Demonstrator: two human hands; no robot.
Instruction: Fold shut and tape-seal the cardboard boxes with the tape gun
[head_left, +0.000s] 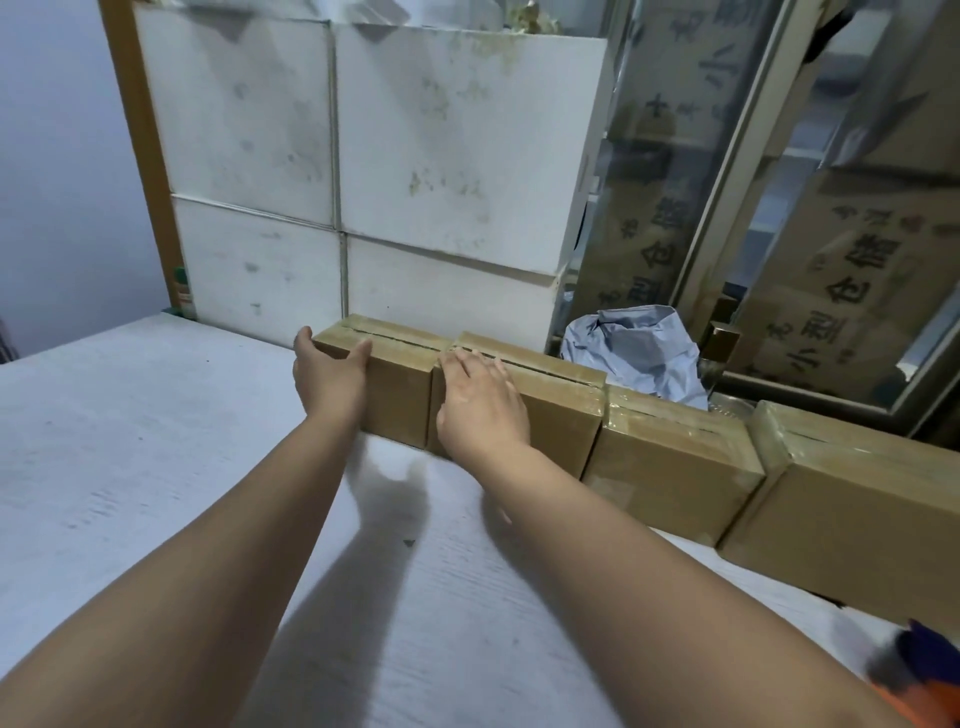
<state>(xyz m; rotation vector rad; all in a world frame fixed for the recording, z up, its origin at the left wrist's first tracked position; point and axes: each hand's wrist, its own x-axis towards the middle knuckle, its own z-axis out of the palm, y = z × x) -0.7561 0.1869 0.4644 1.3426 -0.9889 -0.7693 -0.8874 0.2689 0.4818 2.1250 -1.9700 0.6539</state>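
Observation:
Several taped brown cardboard boxes stand in a row along the far edge of the white table (156, 467). My left hand (327, 376) grips the left end of the leftmost box (400, 384), thumb on its top and fingers round its side. My right hand (480, 402) lies flat with straight fingers on the front and top edge of the second box (561, 415). A third box (670, 457) and a fourth box (852, 514) continue the row to the right. An orange and dark object (919, 670), possibly the tape gun, shows blurred at the bottom right corner.
Stacked white foam boxes (415, 156) rise right behind the row. A crumpled grey plastic bag (639, 353) lies behind the second and third boxes. Large wrapped printed cartons (857, 291) and a metal frame stand at the right.

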